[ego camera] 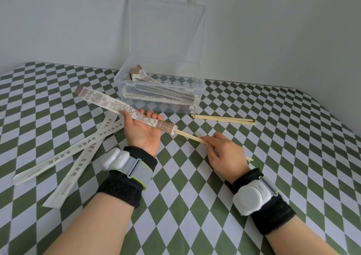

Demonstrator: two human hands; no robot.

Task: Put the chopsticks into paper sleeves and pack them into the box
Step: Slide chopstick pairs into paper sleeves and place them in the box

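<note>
Left hand (140, 133) holds a paper sleeve (109, 104) with its fingers curled round it, palm up, just in front of the box (121, 79). The sleeve is up off the table and its far end points out past the left side of the box. Right hand (224, 153) pinches two chopsticks (190, 137) in its fingers, in front of the box and a little to the right. The tips of the sticks are just inside the open end of the sleeve. Most of each stick is outside it.

The box is open, with its lid (166, 30) standing up at the back. Some filled sleeves (156, 92) lie inside it. More bare chopsticks (222, 119) lie on the table right by the front of the box, on its right side. Some empty sleeves (58, 157) lie on the table to the left of the box and nearer the person.

I think the job now is to push the sticks all the way in. Some things could go wrong. The paper is thin and soft, so a stick could catch on the edge and crumple or rip it. One stick could slip in while the other slides along the outside. The hand grips near the open end, so a tight squeeze there could pinch the sleeve flat and stop the sticks. A very hard push could poke a tip out through the far end
</note>
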